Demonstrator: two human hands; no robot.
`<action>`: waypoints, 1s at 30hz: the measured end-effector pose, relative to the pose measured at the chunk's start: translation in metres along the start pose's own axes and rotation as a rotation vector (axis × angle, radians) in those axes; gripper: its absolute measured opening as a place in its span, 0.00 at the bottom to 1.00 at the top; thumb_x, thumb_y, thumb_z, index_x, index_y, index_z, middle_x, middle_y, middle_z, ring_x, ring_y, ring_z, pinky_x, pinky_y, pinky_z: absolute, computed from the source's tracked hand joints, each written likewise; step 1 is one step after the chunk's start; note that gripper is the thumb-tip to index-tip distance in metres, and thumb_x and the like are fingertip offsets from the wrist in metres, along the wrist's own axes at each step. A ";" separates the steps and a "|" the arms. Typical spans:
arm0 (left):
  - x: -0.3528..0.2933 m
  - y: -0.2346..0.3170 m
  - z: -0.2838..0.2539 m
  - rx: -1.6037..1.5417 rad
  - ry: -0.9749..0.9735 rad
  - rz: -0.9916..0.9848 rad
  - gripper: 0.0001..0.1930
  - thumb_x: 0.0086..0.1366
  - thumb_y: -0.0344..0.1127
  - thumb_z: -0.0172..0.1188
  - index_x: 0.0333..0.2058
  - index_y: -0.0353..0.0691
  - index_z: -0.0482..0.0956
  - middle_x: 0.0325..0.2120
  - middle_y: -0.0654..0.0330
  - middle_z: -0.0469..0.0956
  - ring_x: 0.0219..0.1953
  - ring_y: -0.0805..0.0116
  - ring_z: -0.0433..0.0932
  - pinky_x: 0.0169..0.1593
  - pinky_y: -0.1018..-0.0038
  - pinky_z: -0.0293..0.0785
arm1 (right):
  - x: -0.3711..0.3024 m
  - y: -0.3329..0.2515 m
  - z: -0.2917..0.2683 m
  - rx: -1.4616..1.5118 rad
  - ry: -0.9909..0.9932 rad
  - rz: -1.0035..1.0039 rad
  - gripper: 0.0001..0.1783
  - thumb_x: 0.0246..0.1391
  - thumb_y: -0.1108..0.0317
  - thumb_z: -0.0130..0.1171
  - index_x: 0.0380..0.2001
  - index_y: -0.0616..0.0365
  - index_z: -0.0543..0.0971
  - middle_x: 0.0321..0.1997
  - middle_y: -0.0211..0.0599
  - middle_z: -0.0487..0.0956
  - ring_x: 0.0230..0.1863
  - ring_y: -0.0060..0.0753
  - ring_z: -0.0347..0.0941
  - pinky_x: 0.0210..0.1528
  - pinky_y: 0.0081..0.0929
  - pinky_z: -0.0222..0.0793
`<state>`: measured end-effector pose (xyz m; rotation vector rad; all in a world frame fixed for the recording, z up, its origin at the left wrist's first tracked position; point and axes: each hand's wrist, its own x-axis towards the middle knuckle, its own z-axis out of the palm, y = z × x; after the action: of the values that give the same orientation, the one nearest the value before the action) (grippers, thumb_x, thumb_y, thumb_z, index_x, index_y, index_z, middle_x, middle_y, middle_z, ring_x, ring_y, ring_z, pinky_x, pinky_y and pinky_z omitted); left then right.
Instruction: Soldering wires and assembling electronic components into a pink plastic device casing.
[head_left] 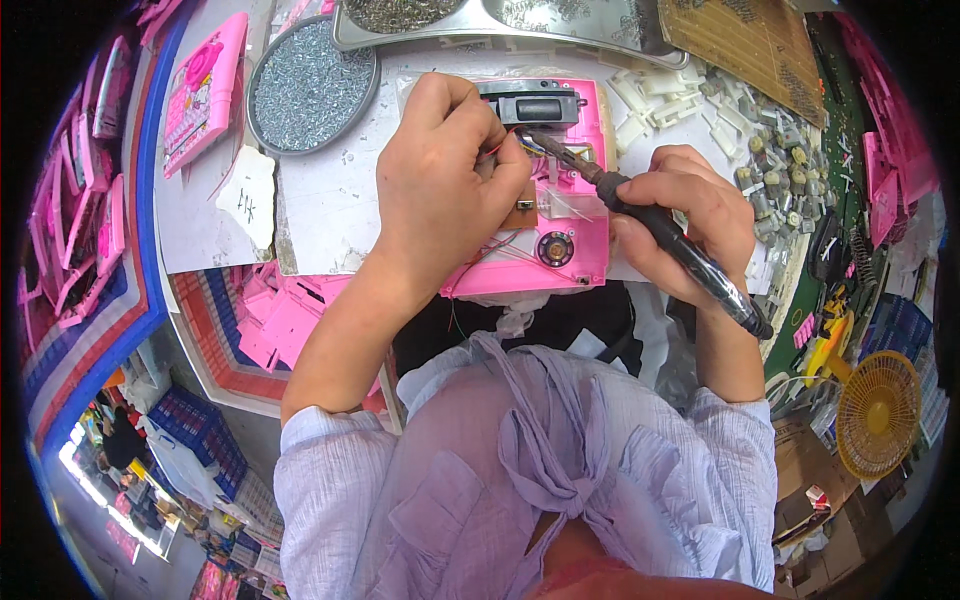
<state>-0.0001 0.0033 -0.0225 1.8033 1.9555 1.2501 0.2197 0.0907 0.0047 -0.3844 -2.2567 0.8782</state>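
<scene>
My right hand (705, 215) is closed round the black handle of a soldering iron (665, 228). The iron's metal tip points up and left, over a pink plastic housing (592, 235). My left hand (435, 175) covers the housing's left side. Its thumb and forefinger pinch close to the iron's tip, where a thin red wire (492, 151) shows between them. Along the top of the housing sits a black plastic module (540, 108). Lower down are a small brown circuit board (522, 212) and a round speaker (555, 249) with loose wires beside it.
A round tray of small metal parts (313, 85) stands back left, beside a pink toy panel (207, 95). Across the back lies a metal tray (490, 22). White plastic pieces (660, 95) and small motor-like parts (790, 185) are heaped right. A yellow fan (878, 415) stands lower right.
</scene>
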 end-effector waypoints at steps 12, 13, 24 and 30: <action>-0.001 0.002 0.001 0.021 0.027 0.006 0.06 0.51 0.24 0.67 0.24 0.35 0.76 0.32 0.57 0.73 0.25 0.63 0.77 0.29 0.68 0.76 | -0.012 -0.011 -0.019 0.030 0.079 -0.054 0.18 0.41 0.78 0.72 0.38 0.64 0.79 0.26 0.40 0.81 0.21 0.38 0.71 0.28 0.31 0.67; -0.001 0.002 0.001 0.022 0.026 0.005 0.06 0.51 0.24 0.67 0.24 0.35 0.76 0.32 0.57 0.73 0.25 0.64 0.77 0.29 0.68 0.76 | -0.016 -0.011 -0.020 0.040 0.097 -0.044 0.17 0.41 0.78 0.72 0.38 0.64 0.79 0.26 0.40 0.81 0.22 0.38 0.71 0.29 0.31 0.68; -0.002 0.004 -0.001 0.083 0.025 0.024 0.08 0.52 0.26 0.69 0.24 0.35 0.77 0.33 0.57 0.73 0.24 0.64 0.77 0.29 0.69 0.77 | -0.030 -0.011 -0.029 0.033 0.134 0.052 0.17 0.43 0.77 0.72 0.39 0.65 0.80 0.26 0.39 0.79 0.26 0.37 0.72 0.29 0.30 0.67; -0.008 0.019 -0.017 0.106 0.069 0.056 0.12 0.51 0.27 0.71 0.34 0.36 0.79 0.35 0.56 0.74 0.29 0.61 0.78 0.30 0.67 0.77 | -0.036 -0.012 -0.037 0.009 0.206 0.038 0.17 0.43 0.77 0.71 0.39 0.65 0.80 0.25 0.40 0.78 0.25 0.35 0.71 0.29 0.28 0.66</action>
<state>0.0047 -0.0132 -0.0024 1.9019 2.0583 1.2635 0.2704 0.0827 0.0152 -0.4928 -2.0617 0.8281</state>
